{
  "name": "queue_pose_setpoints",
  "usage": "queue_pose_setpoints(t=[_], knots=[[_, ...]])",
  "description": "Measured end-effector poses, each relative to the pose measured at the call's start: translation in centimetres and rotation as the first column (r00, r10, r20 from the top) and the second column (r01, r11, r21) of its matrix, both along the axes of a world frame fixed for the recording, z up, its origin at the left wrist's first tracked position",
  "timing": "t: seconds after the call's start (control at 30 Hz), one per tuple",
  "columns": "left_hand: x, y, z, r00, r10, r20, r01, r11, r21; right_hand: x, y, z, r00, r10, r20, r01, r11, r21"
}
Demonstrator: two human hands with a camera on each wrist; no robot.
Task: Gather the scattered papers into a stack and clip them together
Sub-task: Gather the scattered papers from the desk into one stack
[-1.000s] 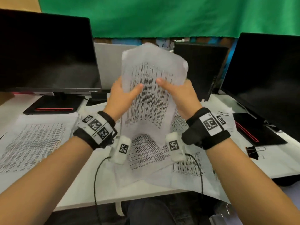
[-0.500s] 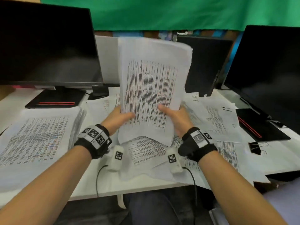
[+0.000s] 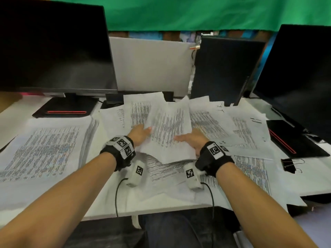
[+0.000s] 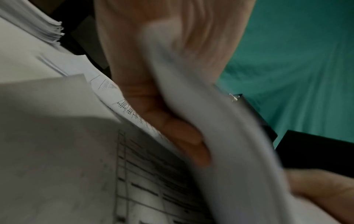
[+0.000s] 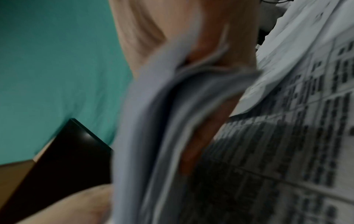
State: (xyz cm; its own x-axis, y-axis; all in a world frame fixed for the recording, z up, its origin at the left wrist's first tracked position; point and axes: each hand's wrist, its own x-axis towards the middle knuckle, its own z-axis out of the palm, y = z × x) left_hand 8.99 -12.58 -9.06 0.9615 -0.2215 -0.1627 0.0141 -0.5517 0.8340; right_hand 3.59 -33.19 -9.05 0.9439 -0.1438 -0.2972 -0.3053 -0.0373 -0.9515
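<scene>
Now the left hand point(image 3: 138, 134) and right hand point(image 3: 192, 139) both grip a sheaf of papers point(image 3: 168, 133) low over the desk point(image 3: 100, 206).

1. The desk point(image 3: 14, 111) middle is covered by loose papers point(image 3: 211, 122); both hands sit there on a held sheaf point(image 3: 168, 133).
2. Left: a thick stack point(image 3: 44, 151) fills the near-left desk, with a monitor point(image 3: 53, 45) behind it.
3. Right: a second monitor point(image 3: 300, 77) and its base point(image 3: 293, 140) wall that side; a binder clip point(image 3: 288, 164) lies in front of the base.
4. Rear: a grey panel point(image 3: 150, 65) and a dark tower point(image 3: 223, 70) close off the back.
</scene>
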Motion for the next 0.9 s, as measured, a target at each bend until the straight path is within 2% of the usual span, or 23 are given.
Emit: queue_pose_setpoints(t=[0.07, 0.17, 0.2, 0.27, 0.33, 0.4, 0.43, 0.5, 0.57, 0.63, 0.7, 0.77, 0.8, 0.83, 0.9], knots=[[0.9, -0.2, -0.1, 0.999, 0.018, 0.04, -0.021, 0.996, 0.087, 0.7, -0.6, -1.0, 0.998, -0.052, -0.042, 0.048, 0.994, -0.095], [3.4, 0.5, -0.1, 0.966, 0.234, 0.114, -0.25, 0.954, 0.166, 1.6, -1.8, -2.9, 0.989, -0.108, -0.101, 0.089, 0.981, -0.175], [4.1, 1.0, 0.0, 0.942, 0.324, 0.082, -0.334, 0.917, 0.219, 1.7, -2.0, -3.2, 0.988, -0.105, -0.115, 0.082, 0.978, -0.191], [5.1, 2.1, -0.3, 0.901, 0.434, -0.02, -0.406, 0.857, 0.316, 2.0, -2.4, -3.6, 0.988, -0.092, -0.122, 0.064, 0.974, -0.216], [6.4, 2.8, -0.9, 0.883, 0.462, -0.086, -0.433, 0.871, 0.234, 2.1, -2.6, -3.8, 0.991, -0.085, -0.106, 0.059, 0.972, -0.227], [6.8, 2.9, -1.1, 0.899, 0.406, -0.165, -0.406, 0.913, 0.036, 2.2, -2.8, -4.1, 0.993, -0.078, -0.088, 0.055, 0.97, -0.239], [6.9, 2.8, -1.2, 0.912, 0.382, -0.148, -0.384, 0.923, 0.017, 2.2, -2.7, -4.0, 0.994, -0.071, -0.079, 0.047, 0.961, -0.272], [6.4, 2.1, -0.3, 0.95, 0.306, 0.064, -0.313, 0.939, 0.141, 2.2, -2.8, -4.3, 0.996, -0.057, -0.068, 0.033, 0.947, -0.32], [5.7, 1.0, 2.3, 0.923, 0.156, 0.352, -0.261, 0.925, 0.276, 2.2, -2.8, -4.3, 0.996, -0.061, -0.069, 0.036, 0.947, -0.318], [4.3, 0.3, 6.1, 0.805, 0.052, 0.591, -0.283, 0.909, 0.307, 2.3, -2.9, -4.5, 0.996, -0.054, -0.068, 0.03, 0.951, -0.309], [3.1, 0.3, 10.0, 0.662, 0.035, 0.749, -0.328, 0.911, 0.248, 2.3, -2.8, -4.7, 0.996, -0.051, -0.072, 0.028, 0.955, -0.294], [2.1, 0.6, 13.4, 0.573, 0.037, 0.819, -0.294, 0.942, 0.163, 2.6, -3.1, -5.1, 0.994, -0.066, -0.09, 0.04, 0.962, -0.268], [1.9, 0.7, 14.6, 0.554, 0.048, 0.831, -0.256, 0.96, 0.115, 3.0, -3.3, -5.6, 0.991, -0.091, -0.097, 0.064, 0.966, -0.251], [1.8, 0.8, 15.2, 0.561, 0.063, 0.825, -0.209, 0.976, 0.068, 3.4, -3.7, -6.3, 0.989, -0.1, -0.106, 0.074, 0.971, -0.228], [2.0, 1.1, 15.0, 0.653, 0.119, 0.748, -0.133, 0.99, -0.042, 3.6, -3.9, -6.3, 0.983, -0.109, -0.146, 0.079, 0.978, -0.194]])
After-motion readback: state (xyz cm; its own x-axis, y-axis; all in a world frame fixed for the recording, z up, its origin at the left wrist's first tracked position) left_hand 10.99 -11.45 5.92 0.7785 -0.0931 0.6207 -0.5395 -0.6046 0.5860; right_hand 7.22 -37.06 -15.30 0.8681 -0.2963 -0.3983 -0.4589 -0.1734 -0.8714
